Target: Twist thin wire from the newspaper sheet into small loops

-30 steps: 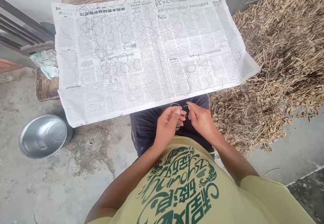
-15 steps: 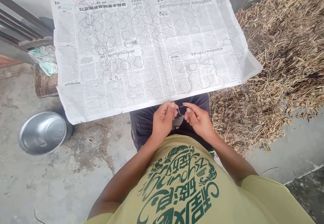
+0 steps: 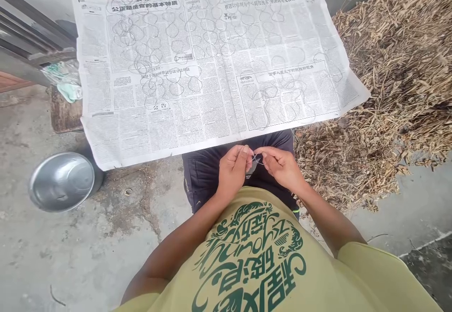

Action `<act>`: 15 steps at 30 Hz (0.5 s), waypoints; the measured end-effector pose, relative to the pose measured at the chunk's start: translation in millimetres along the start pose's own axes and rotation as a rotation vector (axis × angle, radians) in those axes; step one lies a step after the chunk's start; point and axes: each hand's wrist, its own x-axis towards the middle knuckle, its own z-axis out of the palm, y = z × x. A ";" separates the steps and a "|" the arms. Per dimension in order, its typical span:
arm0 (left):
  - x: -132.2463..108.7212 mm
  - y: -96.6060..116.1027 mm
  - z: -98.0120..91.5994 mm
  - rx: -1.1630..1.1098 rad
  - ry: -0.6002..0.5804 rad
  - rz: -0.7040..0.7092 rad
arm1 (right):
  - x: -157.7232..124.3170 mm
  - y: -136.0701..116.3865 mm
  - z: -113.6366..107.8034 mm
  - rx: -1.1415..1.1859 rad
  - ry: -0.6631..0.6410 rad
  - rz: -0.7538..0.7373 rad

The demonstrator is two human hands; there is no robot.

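Over my lap, my left hand [image 3: 233, 170] pinches a thin, pale wire [image 3: 259, 163] between thumb and fingertips. My right hand [image 3: 282, 168] is closed at the wire's other side, its index finger stretched to the crossing of the strands near the left fingertips. The wire is bent into a small loop between the hands; its ends are too fine to make out. Just beyond my hands lies a spread newspaper [image 3: 197, 126], with many thin wire loops [image 3: 174, 86] scattered over it, some in overlapping clusters.
A metal pot [image 3: 61, 182] stands on the concrete floor at left. Behind it are a small wooden stool [image 3: 63, 114] with a plastic bag [image 3: 68, 91] on it, and dark metal bars [image 3: 28, 25]. Dry plant stalks [image 3: 395, 91] are heaped at right.
My hands have come closer together. The right index finger has moved to the left fingertips, and the wire strands now cross there. The view has shifted slightly.
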 end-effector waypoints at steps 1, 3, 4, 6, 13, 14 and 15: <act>-1.3 -0.8 2.5 -0.009 0.028 0.002 | 0.5 -1.8 -0.7 -0.037 -0.003 -0.016; -2.7 -1.8 6.5 -0.017 0.066 0.010 | 2.0 -4.3 -1.7 -0.106 0.004 -0.056; -2.7 -2.1 7.7 -0.012 0.074 0.019 | 2.9 -4.9 -2.2 -0.134 0.009 -0.073; -1.7 -2.3 8.6 0.015 0.075 0.039 | 4.4 -4.8 -3.8 -0.178 0.018 -0.093; 2.8 -4.3 4.0 0.066 0.047 0.046 | 3.9 -1.3 -9.8 -0.225 -0.049 -0.111; 3.1 -4.2 3.3 0.062 0.042 0.051 | 3.1 -0.9 -9.6 -0.206 -0.063 -0.114; 3.1 -4.0 2.7 0.051 0.036 0.054 | 2.3 -0.5 -9.0 -0.180 -0.071 -0.113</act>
